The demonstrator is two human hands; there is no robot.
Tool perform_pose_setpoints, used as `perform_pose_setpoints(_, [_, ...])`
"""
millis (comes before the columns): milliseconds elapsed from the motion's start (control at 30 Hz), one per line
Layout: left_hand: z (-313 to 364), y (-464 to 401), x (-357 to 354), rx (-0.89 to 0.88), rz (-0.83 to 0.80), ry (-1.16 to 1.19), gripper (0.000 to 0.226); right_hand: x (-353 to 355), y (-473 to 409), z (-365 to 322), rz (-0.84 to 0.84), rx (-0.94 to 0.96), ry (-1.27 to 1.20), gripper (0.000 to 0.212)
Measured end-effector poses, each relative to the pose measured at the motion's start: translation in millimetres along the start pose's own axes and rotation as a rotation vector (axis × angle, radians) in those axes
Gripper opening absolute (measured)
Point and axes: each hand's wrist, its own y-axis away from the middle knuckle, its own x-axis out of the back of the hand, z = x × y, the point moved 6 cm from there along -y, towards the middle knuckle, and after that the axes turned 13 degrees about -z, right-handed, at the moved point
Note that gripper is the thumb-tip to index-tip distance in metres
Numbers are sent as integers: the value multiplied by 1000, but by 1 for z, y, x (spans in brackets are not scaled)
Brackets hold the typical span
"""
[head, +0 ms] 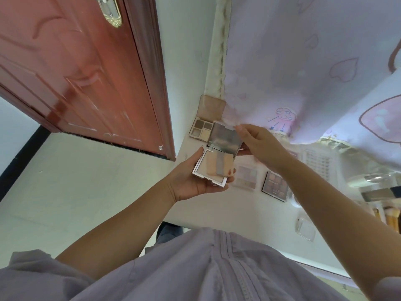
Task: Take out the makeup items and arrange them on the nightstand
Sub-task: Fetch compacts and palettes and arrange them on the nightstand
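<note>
Your compact (213, 168) has a silver frame, a pale peach pad inside crossed by a grey band, and a mirrored silver lid. The open palette (201, 128) against the wall shows brown, taupe and cream pans under a tan lid. You see a pastel lilac palette (246, 178) beside a darker one (275, 185) of mauve and brown shades in a black case. The nightstand (238, 205) top is white. The bedding (314, 61) is pale lavender, patterned with outlined hearts and a pink cartoon figure. The door (76, 68) is reddish-brown, and your top (195, 268) is a muted lilac.
</note>
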Motion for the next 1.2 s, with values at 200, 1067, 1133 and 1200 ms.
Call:
perform_pose_setpoints(200, [26,8,45,-125,383,-114,36,-15,-33,30,-31,-117,438,27])
perform_pose_setpoints(1067, [80,8,94,-56,661,-949,24,-60,-52,100,157,-363,221,17])
perform_pose_setpoints(1133, [80,8,93,-67,672,-931,21,-71,-53,98,121,-344,273,17])
perform_pose_setpoints(1200, [79,7,93,-76,677,-919,18,-79,-55,93,102,-314,317,19])
